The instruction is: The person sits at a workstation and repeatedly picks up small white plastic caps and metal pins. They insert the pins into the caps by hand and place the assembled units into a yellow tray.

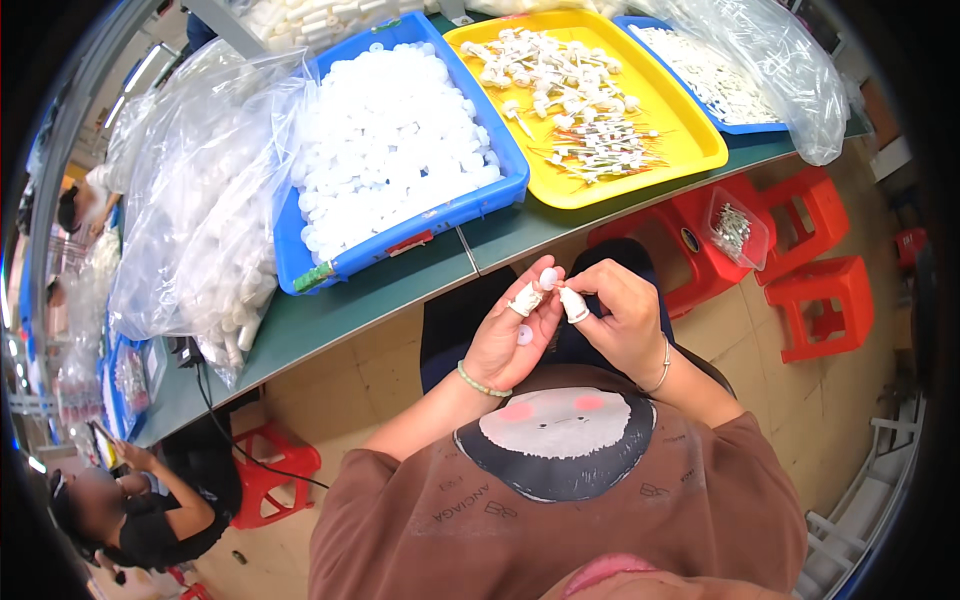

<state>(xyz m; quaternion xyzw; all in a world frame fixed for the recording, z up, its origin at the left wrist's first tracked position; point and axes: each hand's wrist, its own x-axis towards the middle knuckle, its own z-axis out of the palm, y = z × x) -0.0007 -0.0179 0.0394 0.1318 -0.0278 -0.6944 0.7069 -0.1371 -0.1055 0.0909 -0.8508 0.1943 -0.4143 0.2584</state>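
Note:
Just off the table's front edge, my two hands meet at the fingertips. A small white round plastic piece [548, 278] is pinched between the thumb and fingertips of my left hand [500, 345]. A second white disc [525, 335] rests in that palm. My right hand [625, 315] is closed, with its thumb and fingertips against the pinched piece; whatever else they hold is too small to tell. Both thumbs wear white coverings, one on the left thumb [525, 299] and one on the right thumb [573, 305].
On the green table [350, 315] stand a blue bin [400, 235] of white discs, a yellow tray [690, 150] of small wired parts and a blue tray [755, 128] of white pieces. Plastic bags [200, 190] lie left. Red stools [825, 300] stand right; a co-worker [170, 500] sits lower left.

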